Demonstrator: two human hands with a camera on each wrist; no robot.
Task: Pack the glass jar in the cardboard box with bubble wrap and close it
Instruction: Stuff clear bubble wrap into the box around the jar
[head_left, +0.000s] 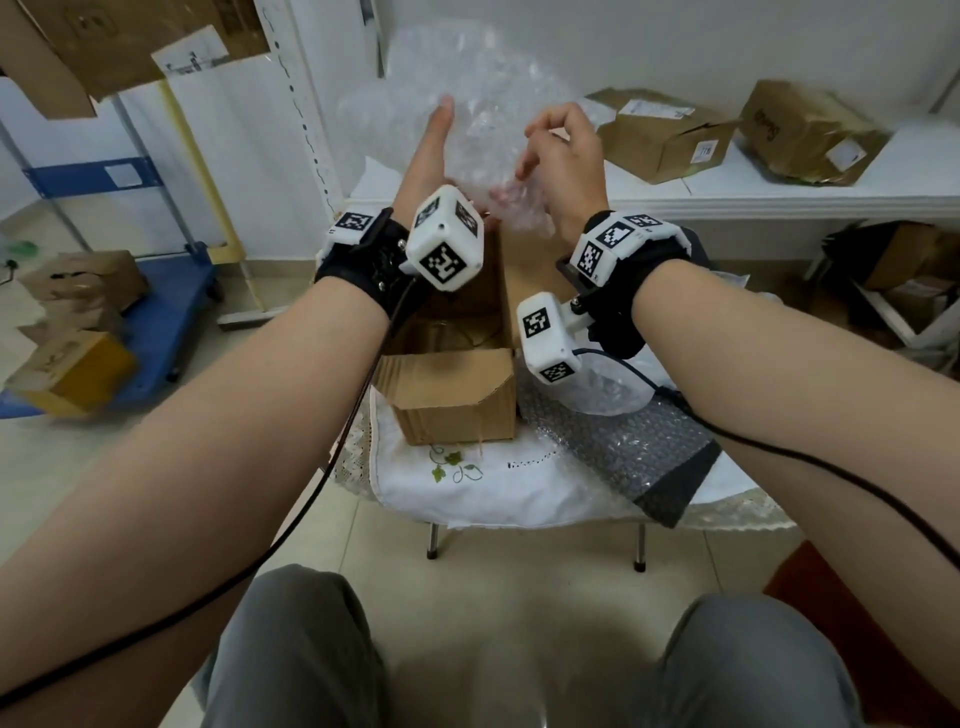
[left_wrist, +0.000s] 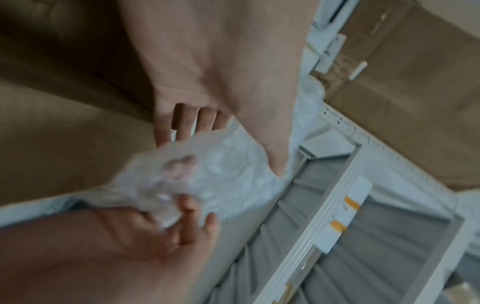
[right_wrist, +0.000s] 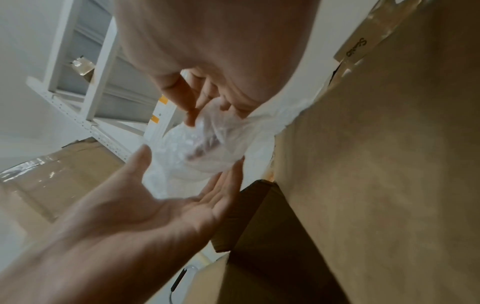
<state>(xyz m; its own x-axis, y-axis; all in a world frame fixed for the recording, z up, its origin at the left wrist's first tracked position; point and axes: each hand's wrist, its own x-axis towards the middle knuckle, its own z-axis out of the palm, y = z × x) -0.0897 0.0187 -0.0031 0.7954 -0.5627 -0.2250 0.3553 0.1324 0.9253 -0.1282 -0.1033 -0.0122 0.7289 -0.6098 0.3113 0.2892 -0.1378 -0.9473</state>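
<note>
A crumpled clear bubble wrap sheet is held up in front of me, above the open cardboard box on the small table. My left hand lies flat against the wrap's left side, palm open, fingers straight and thumb up; the right wrist view shows that open palm under the wrap. My right hand pinches the wrap's right edge with curled fingers. In the left wrist view the wrap bunches between both hands. Thin glassy lines show inside the box; whether they are the jar I cannot tell.
A second bubble wrap sheet and a clear bag lie right of the box on the white embroidered tablecloth. Taped cardboard boxes sit on a white shelf behind. A blue cart with boxes stands left.
</note>
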